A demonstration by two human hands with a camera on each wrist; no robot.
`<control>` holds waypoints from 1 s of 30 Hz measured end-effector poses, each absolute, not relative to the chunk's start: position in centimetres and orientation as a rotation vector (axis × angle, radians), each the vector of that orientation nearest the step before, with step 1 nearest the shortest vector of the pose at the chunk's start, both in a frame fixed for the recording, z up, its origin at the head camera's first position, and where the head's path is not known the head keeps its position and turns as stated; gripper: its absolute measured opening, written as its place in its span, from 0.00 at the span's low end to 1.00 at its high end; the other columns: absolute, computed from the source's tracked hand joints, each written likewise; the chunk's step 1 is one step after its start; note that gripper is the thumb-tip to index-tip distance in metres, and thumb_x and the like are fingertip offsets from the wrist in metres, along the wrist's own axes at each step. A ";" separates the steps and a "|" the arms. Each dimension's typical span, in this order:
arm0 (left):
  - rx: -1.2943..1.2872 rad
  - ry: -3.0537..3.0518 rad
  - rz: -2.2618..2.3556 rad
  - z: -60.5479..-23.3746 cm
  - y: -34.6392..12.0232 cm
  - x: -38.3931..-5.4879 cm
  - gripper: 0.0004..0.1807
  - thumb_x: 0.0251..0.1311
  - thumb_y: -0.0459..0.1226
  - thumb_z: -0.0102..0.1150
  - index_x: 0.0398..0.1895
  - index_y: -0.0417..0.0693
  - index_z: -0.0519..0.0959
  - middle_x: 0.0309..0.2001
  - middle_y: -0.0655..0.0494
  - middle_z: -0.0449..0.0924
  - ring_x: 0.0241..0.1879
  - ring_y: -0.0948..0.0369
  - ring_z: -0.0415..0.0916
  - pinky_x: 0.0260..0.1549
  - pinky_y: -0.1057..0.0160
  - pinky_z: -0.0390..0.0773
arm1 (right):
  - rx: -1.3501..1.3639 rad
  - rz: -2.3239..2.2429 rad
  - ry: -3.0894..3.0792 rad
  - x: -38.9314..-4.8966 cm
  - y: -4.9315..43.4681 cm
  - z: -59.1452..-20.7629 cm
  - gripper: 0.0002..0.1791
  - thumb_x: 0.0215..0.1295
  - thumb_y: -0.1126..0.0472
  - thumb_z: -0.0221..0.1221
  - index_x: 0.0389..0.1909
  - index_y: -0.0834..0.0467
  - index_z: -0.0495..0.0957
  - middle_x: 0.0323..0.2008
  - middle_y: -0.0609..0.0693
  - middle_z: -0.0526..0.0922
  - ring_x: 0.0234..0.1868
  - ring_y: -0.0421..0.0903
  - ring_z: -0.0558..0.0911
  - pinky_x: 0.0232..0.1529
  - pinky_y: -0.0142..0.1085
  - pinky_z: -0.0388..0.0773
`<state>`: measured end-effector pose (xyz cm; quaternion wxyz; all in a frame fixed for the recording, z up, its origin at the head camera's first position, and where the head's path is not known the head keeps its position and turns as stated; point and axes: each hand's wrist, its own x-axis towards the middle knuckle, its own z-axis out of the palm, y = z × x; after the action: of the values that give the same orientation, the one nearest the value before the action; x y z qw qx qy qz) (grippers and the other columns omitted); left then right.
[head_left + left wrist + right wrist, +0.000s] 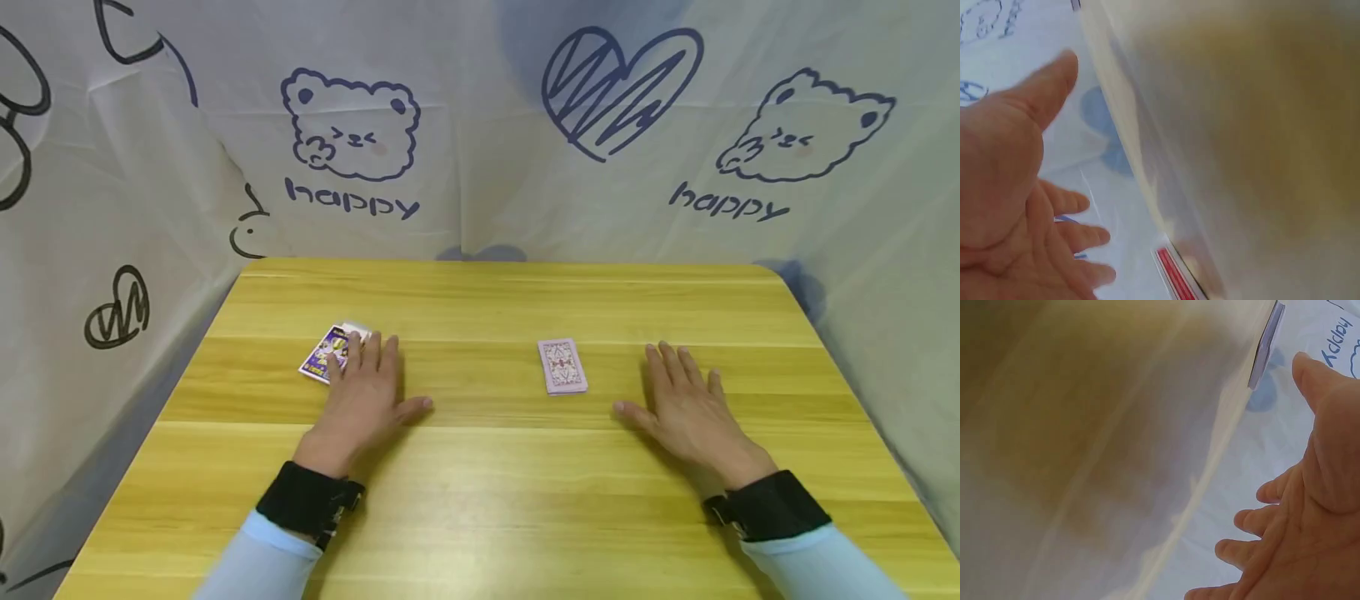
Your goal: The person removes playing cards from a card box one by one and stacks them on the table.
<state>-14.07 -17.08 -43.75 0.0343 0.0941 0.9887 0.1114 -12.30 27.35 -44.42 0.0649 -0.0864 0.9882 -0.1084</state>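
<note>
A small deck of cards lies back side up near the middle of the table, a patterned red-and-white back showing. In the right wrist view the deck appears edge-on. My left hand is held palm down with fingers spread, its fingertips partly covering a purple and yellow card box; whether they touch it I cannot tell. The box's red-striped side shows in the left wrist view. Right of the deck and apart from it, my right hand is palm down, fingers straight, holding nothing.
The wooden table has rounded far corners. White cloth with drawn bears, hearts and words hangs behind it and along both sides. Black bands wrap both wrists below light blue sleeves.
</note>
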 end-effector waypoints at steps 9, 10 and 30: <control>-0.071 3.110 0.469 -43.4 -21.6 -17.0 0.57 0.63 0.58 0.71 0.75 0.22 0.55 0.67 0.18 0.64 0.65 0.22 0.62 0.57 0.23 0.69 | -0.279 -0.458 3.035 -13.3 27.1 -44.6 0.52 0.76 0.39 0.59 0.81 0.72 0.49 0.79 0.75 0.54 0.77 0.75 0.57 0.73 0.70 0.58; -0.102 3.100 0.477 -43.5 -21.9 -17.2 0.57 0.62 0.58 0.71 0.74 0.21 0.56 0.64 0.18 0.66 0.62 0.22 0.64 0.55 0.24 0.71 | -0.268 -0.476 3.029 -13.3 27.0 -44.6 0.51 0.76 0.40 0.59 0.80 0.72 0.50 0.78 0.75 0.55 0.77 0.75 0.58 0.73 0.69 0.60; -0.269 3.041 0.510 -43.5 -22.5 -18.4 0.38 0.64 0.54 0.68 0.50 0.21 0.77 0.40 0.31 0.74 0.45 0.34 0.74 0.36 0.42 0.76 | -0.222 -0.496 3.128 -13.7 26.7 -44.2 0.21 0.75 0.51 0.63 0.51 0.67 0.82 0.42 0.63 0.85 0.39 0.58 0.84 0.41 0.55 0.81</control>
<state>-18.39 -22.46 -43.53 0.0231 -0.0869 0.9822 0.1647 -13.70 26.67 -44.16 -0.0168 -0.0699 0.9851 -0.1561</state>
